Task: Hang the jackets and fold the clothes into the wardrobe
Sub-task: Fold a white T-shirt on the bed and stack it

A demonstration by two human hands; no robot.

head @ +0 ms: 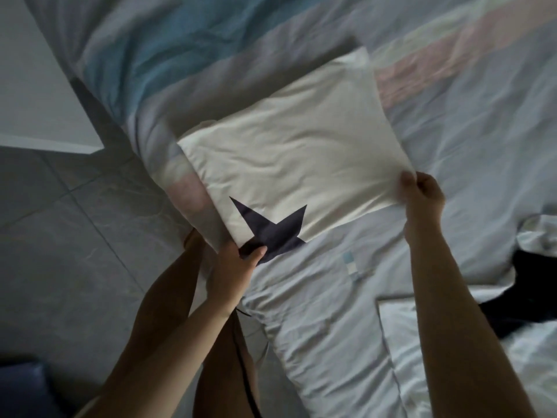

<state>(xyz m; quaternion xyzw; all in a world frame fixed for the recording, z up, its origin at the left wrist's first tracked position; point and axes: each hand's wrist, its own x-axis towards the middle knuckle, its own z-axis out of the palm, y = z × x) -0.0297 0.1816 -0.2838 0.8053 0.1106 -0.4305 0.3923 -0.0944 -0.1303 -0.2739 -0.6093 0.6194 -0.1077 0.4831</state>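
Gripping a folded white garment [301, 152] by its two near corners, the person holds it spread flat over the bed [482, 131]. The left hand [232, 273] pinches the corner bearing a dark star-shaped print [271, 227] (thumb on top, fingers under the cloth). The right hand [422, 194] pinches the other corner between thumb and curled fingers. The garment's far end lies over the striped bedding, near the bed's edge beside the tiled floor [60, 236]. Further right on the bed, a dark garment [518, 285] lies among rumpled white cloth [401, 327].
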